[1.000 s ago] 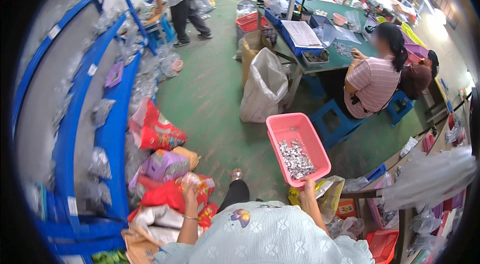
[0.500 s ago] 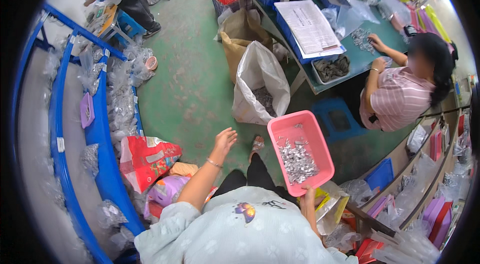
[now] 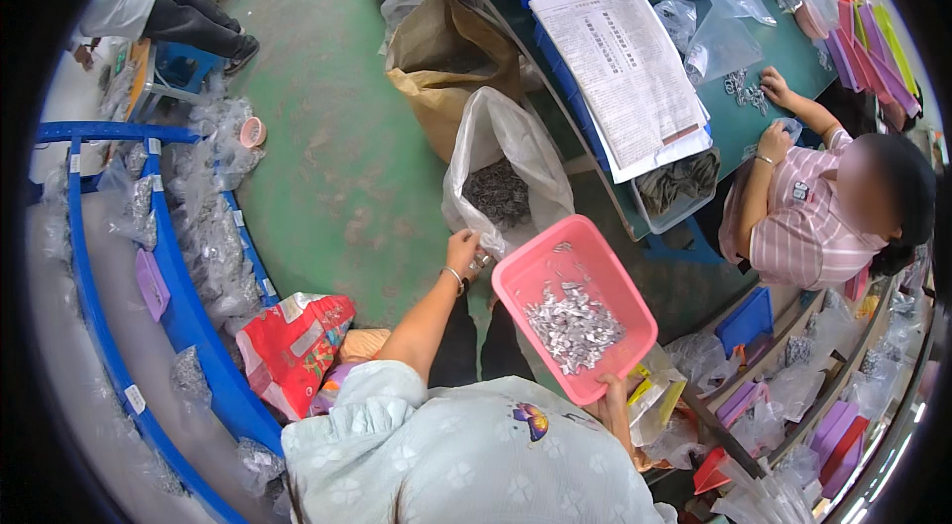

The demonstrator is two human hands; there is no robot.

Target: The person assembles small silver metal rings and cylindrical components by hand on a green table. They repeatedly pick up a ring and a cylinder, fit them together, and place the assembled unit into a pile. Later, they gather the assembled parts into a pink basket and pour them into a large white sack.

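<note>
My right hand point(image 3: 612, 407) grips the near edge of a pink plastic basin point(image 3: 513, 286). The basin is tilted, with a heap of small silvery metal pieces point(image 3: 575, 328) at its lower end. My left hand point(image 3: 466, 255) is at the near rim of a white woven sack point(image 3: 462, 159), its fingers closed on the sack's edge. Small shiny bits show by those fingertips, too small to make out. The open sack holds a mass of dark grey metal pieces point(image 3: 499, 195). The basin's far corner is close to the sack's mouth.
A brown sack point(image 3: 436, 58) stands behind the white one. At right, a co-worker point(image 3: 803, 212) sits at a green table point(image 3: 729, 117) with papers point(image 3: 625, 68) on a blue crate. Blue shelving point(image 3: 188, 276) runs along the left, beside a red bag point(image 3: 297, 350). Another person stands far left.
My left hand has gone from open in the air to the white sack's rim and closed there. The basin has shifted slightly left, nearer the sack, still in my right hand.
</note>
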